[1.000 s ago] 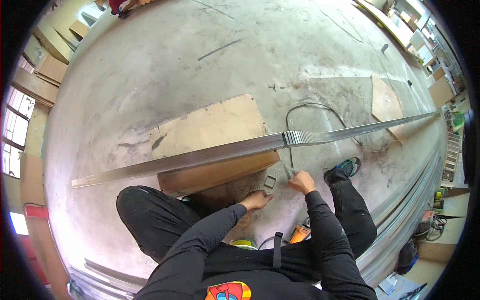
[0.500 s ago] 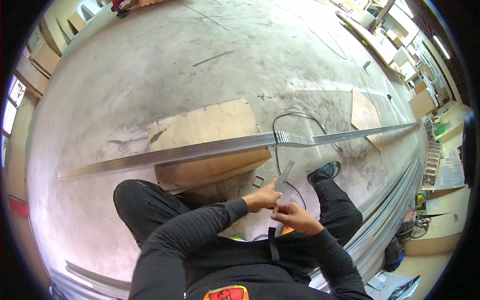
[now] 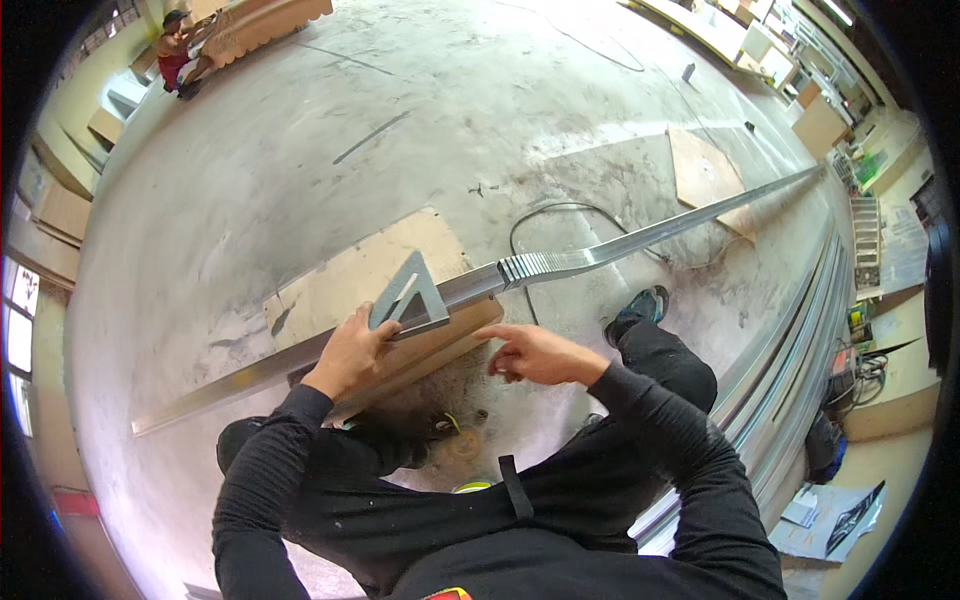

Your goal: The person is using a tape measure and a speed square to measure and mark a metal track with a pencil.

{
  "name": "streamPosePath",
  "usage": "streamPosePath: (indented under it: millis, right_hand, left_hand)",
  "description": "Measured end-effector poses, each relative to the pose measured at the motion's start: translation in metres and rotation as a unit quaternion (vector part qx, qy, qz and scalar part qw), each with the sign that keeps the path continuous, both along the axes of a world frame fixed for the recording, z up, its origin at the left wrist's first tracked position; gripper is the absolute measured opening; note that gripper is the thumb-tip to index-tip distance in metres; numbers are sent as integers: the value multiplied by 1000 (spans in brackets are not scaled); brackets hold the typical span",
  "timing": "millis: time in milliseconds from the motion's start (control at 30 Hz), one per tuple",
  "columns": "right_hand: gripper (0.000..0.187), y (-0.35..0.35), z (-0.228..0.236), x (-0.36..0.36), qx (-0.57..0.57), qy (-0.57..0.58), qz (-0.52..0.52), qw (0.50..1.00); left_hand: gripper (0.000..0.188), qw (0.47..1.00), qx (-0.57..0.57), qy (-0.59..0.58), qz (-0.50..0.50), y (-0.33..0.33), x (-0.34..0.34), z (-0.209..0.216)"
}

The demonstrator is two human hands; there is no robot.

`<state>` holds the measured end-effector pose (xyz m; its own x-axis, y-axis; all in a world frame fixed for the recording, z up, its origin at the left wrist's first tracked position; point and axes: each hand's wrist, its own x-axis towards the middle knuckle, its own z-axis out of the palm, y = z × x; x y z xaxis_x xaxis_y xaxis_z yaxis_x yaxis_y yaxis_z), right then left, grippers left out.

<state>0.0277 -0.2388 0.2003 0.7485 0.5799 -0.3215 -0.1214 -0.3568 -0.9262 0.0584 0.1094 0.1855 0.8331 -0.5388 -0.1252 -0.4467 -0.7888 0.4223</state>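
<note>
A long grey metal rail [image 3: 640, 235] lies across the concrete floor, resting on a brown wooden board [image 3: 350, 280]. My left hand [image 3: 350, 350] holds a grey triangular metal square [image 3: 408, 297] flat against the rail over the board. My right hand [image 3: 535, 353] hovers just right of it, near the rail's front side, fingers pointing left; whether it holds anything small I cannot tell. My black-trousered legs and a blue shoe [image 3: 640, 305] sit below the rail.
A black cable [image 3: 550, 212] loops behind the rail. A second wooden board [image 3: 705, 175] lies at the back right. More long metal rails [image 3: 800, 350] run along the right side. Another person [image 3: 180, 50] sits far back left by stacked boards.
My left hand has taken the triangular square up onto the rail over the board. My right hand moved from the floor up toward the rail. The view tilted down and closer.
</note>
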Motion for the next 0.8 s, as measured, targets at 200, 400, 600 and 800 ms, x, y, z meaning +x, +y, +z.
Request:
streamPosePath:
  millis: [200,400,600,800]
  right_hand:
    - [18,40,-10,-11,-153,-106,164,969]
    - [20,41,-35,-8,-182,-306,117,927]
    - [19,51,-6,10,-186,-184,36,965]
    - [11,42,-22,29,-147,-193,-49,969]
  left_hand:
    - [37,992,20,-124,-1,10,8,-46]
    - [46,992,-5,-122,24,0,16,-56]
    - [80,969,-151,-62,184,4,35,-68]
    - [78,977,-71,26,197,-3,45,-61]
